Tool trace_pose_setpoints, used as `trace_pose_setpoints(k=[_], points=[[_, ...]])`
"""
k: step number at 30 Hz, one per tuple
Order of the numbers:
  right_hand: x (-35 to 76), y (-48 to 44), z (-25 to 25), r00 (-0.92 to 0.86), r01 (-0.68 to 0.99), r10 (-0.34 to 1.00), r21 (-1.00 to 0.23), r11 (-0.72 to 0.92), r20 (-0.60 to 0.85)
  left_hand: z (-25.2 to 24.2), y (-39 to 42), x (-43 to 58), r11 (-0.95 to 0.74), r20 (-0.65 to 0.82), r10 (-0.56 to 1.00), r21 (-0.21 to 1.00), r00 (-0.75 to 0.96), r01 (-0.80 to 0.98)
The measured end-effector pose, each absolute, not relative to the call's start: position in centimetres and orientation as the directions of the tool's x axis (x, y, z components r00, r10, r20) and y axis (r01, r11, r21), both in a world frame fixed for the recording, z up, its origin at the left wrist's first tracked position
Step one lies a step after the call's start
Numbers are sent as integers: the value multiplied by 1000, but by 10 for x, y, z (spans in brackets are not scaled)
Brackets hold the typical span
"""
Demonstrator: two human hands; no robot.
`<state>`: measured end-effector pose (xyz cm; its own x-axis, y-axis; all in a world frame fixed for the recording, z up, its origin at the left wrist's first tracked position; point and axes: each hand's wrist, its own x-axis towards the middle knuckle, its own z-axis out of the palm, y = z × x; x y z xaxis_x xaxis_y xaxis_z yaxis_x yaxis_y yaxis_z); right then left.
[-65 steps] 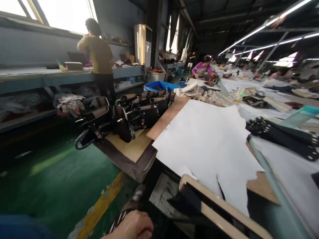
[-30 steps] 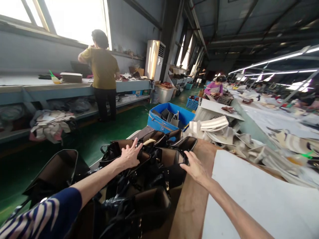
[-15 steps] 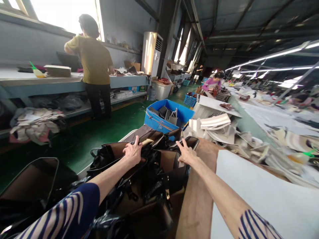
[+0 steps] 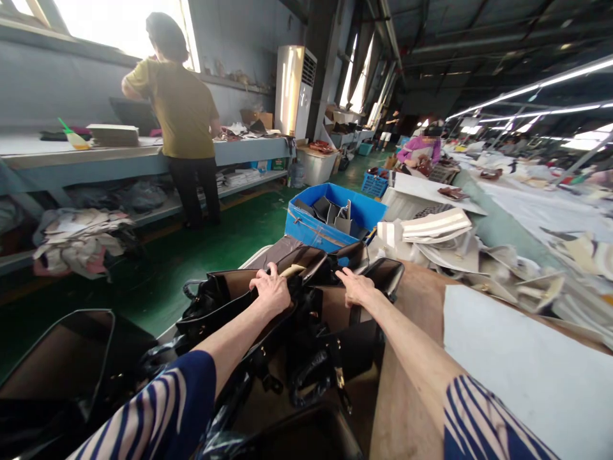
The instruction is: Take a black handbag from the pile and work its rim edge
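Several black handbags (image 4: pixel 330 345) with brown linings stand packed together in front of me, mouths up. Some straps and handles are wrapped in clear plastic. My left hand (image 4: pixel 272 291) is bent over the rim of a bag in the middle of the row, its fingertips partly hidden by the bag. My right hand (image 4: pixel 357 287) is closed at the upper edge of a bag to the right, index finger pointing left. Between both hands the tan inside of one bag shows. Another open black bag (image 4: pixel 62 358) stands apart at the lower left.
A blue bin (image 4: pixel 311 236) with dark panels stands beyond the bags. On my right are a wooden board (image 4: pixel 407 358), a white sheet (image 4: pixel 517 364) and cream striped pieces (image 4: pixel 440 227). A person (image 4: pixel 184 108) stands at the left bench; a person in purple (image 4: pixel 421 150) works farther off.
Both hands have come down onto the bags, and their spread fingers have drawn in at the rims. The view has shifted slightly, so the bags and bin appear farther right.
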<state>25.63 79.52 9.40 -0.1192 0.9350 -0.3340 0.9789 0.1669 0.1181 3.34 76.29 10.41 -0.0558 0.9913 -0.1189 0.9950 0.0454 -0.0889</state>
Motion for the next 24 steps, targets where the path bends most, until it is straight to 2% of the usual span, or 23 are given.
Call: trace_pose_setpoints(k=[5, 15, 24], points=[[258, 802, 87, -122, 975, 921, 130, 181, -370, 100, 779, 23, -31, -98, 995, -93, 22, 995], [253, 786, 88, -114, 968, 939, 177, 178, -325, 95, 767, 16, -267, -82, 961, -42, 263, 963], [222, 749, 121, -171, 952, 962, 216, 217, -211, 111, 738, -3, -277, -14, 961, 22, 277, 961]])
